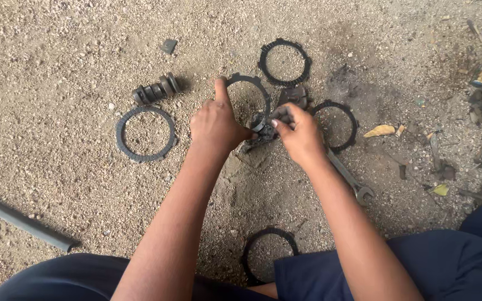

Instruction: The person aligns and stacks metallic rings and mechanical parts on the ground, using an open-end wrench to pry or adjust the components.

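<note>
A: We hold the toothed ring [247, 92] upright w/ left hand [214, 125], forefinger along its rim; right hand [299, 134] pinches the small dark part [264, 131] at its base. Keep ring square, grip firm.

B: Agreed. Room: wrench [348, 179] under right wrist, ring [336, 124] just beside right hand, springs [156, 89] to the left. We've open dirt nearer our knees.

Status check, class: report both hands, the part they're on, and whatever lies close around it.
Left hand grips toothed ring. Right hand pinches small dark part. Spanner under right wrist, more rings around on gravel.
</note>
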